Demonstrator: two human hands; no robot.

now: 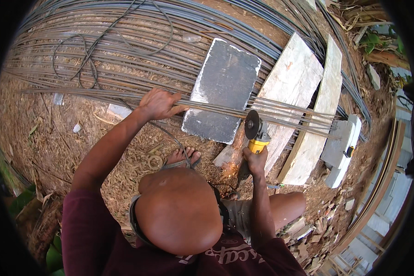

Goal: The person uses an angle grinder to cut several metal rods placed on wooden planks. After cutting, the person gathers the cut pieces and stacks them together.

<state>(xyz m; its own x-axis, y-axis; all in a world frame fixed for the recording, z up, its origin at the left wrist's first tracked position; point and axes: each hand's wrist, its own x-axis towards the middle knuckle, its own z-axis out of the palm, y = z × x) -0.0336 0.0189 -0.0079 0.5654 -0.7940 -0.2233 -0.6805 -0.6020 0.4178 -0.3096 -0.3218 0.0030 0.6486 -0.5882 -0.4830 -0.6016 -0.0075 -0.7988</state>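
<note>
Your left hand point(161, 105) was closed on a bunch of thin metal rods point(218, 108), with the fingers on the far side and the thumb on the side near you. Your right hand point(256, 161) was wrapped around a yellow and black grinder point(258, 146).

The rods lay long and thin, side to side in front of you. From your left grip they went off to the right, sloping a little toward you. They went over a dark board point(227, 83) just beside that grip, then over two pale planks point(292, 73), and their ends came to a grey block point(335, 149) well to the right of both hands.

Your left hand was the nearer one, because it was on the rods. Your right hand was on your side of them, a bit apart. From that grip, the grinder's round disc point(251, 124) stuck out away from you, right by the near edge of the rods and just past the dark board. I could not tell if it touched them. Orange sparks point(230, 170) flew to the left of your right hand.
</note>
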